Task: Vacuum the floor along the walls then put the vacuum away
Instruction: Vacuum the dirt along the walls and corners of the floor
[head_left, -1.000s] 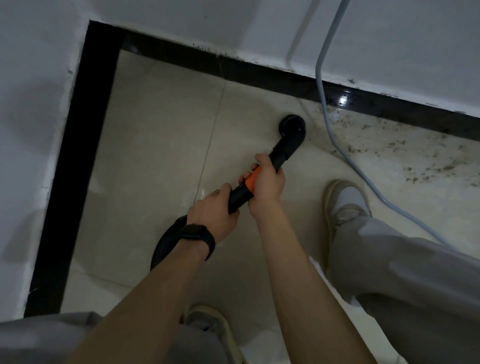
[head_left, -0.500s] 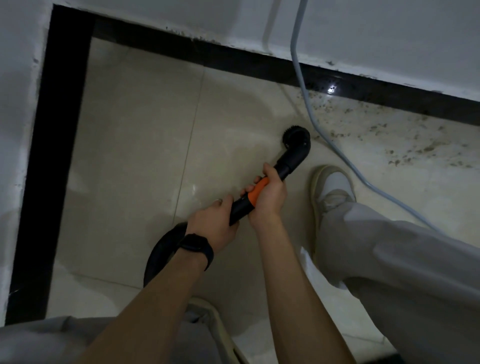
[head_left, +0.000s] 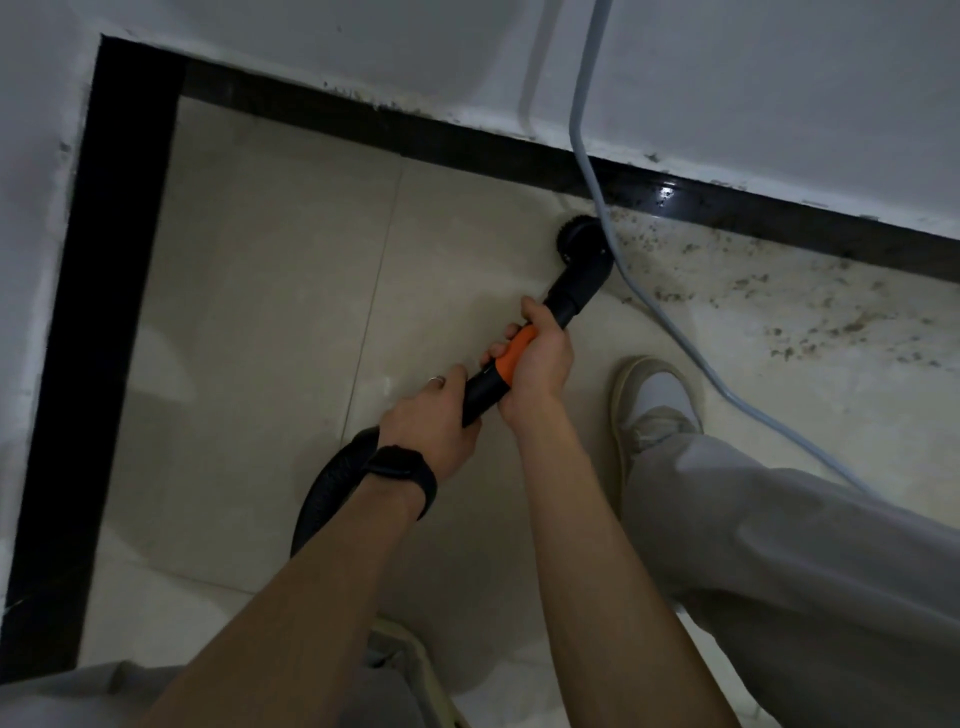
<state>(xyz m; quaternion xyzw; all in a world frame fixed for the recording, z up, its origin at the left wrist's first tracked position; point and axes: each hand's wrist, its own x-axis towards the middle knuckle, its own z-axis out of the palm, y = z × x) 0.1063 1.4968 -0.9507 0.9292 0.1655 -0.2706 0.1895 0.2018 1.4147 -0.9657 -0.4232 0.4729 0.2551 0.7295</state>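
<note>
Right hand (head_left: 537, 364) wrapped round the orange collar of the wand (head_left: 511, 358), left hand (head_left: 428, 423) clamped on the black tube just behind it, hose (head_left: 332, 483) looping back under the left wrist. Brush head (head_left: 582, 244) is down on the floor, close to the black skirting (head_left: 467, 145) and touching, or as good as touching, the grey cable (head_left: 670, 322) that drops down the wall. That's the worry: push on to the right and the brush could snag or drag that cable, or ride over it and miss the grit. Cream tiles (head_left: 270, 322) look clean by the corner; dark crumbs (head_left: 810, 312) lie scattered along the wall beyond the cable, so plenty left. Dim room, white walls, shoe (head_left: 654, 400) planted near the cable.
</note>
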